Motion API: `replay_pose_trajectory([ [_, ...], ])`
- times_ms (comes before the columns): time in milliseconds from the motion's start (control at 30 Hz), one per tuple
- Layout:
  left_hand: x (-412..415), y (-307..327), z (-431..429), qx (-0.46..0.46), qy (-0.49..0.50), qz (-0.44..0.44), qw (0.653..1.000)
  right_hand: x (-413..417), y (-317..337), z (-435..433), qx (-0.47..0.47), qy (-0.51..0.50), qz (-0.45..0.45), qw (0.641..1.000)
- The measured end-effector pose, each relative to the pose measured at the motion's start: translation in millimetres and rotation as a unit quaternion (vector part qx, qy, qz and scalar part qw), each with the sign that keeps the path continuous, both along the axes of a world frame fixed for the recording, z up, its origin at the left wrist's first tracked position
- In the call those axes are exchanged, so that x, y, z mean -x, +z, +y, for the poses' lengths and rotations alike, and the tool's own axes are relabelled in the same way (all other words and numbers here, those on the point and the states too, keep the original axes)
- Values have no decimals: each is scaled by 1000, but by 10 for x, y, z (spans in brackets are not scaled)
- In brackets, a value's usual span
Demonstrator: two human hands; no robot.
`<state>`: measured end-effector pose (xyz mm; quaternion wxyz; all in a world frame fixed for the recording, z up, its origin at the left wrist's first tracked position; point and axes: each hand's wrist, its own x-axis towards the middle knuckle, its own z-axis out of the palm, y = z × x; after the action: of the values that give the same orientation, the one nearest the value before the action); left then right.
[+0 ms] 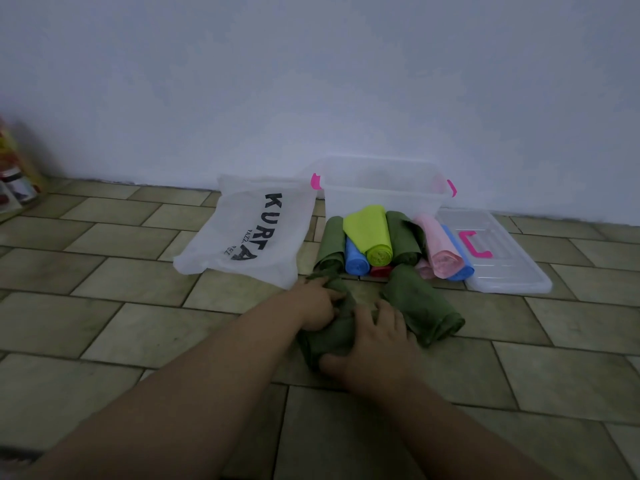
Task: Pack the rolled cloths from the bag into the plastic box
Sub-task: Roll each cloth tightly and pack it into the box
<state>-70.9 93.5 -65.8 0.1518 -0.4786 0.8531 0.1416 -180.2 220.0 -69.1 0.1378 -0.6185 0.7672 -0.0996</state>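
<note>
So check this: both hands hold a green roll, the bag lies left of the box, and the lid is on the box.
Wrong on the lid: the head view shows it on the floor, right of the box. The left hand and right hand hold a green roll, and the bag lies left of the box.

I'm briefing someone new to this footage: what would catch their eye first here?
The left hand and right hand grip a dark green rolled cloth on the tiled floor. Behind it, a bright pile of rolls, the lime roll on top, lies before the clear plastic box at the wall, white bag to its left.
</note>
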Motion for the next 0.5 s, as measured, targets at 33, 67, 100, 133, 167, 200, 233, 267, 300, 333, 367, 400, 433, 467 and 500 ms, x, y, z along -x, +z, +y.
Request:
replay_pose_trajectory([
  [33, 23, -10, -28, -1, 12, -2, 1000, 23, -4, -29, -10, -15, -4, 1000],
  [67, 44, -25, -47, -3, 21, -5, 1000, 28, -14, -43, -13, -29, -10, 999],
  [100, 62, -34, -54, -5, 27, -8, 1000, 16, -29, -48, -12, -40, -16, 999],
  [133, 77, -43, -56, -8, 32, -9, 999, -5, -47, -47, -5, -48, -20, 999],
  [167, 84, -51, -51, -11, 37, -9, 999, -32, -66, -42, 5, -55, -22, 998],
  [200, 89, -54, -50, -13, 40, -8, 999, -58, -80, -39, 16, -61, -22, 998],
  [233, 94, -51, -48, -13, 42, -9, 999, -85, -90, -38, 26, -65, -21, 997],
  [267, 97, -44, -45, -12, 43, -11, 999, -107, -99, -42, 30, -66, -18, 997],
  [300, 105, -33, -47, -12, 42, -15, 999, -127, -106, -53, 29, -65, -15, 997],
  [333, 112, -25, -51, -12, 40, -19, 999, -139, -110, -71, 23, -63, -11, 998],
  [367, 121, -12, -53, -12, 38, -23, 999, -145, -110, -94, 16, -60, -7, 998],
  [400, 130, 3, -55, -11, 34, -27, 999, -144, -104, -120, 9, -57, -7, 998],
  [433, 136, 21, -55, -9, 28, -31, 999, -139, -95, -144, 4, -54, -9, 999],
  [467, 137, 35, -62, -9, 24, -36, 999, -134, -85, -155, 3, -48, -12, 999],
  [500, 136, 47, -68, -13, 24, -40, 999, -127, -80, -149, 5, -40, -12, 999],
])
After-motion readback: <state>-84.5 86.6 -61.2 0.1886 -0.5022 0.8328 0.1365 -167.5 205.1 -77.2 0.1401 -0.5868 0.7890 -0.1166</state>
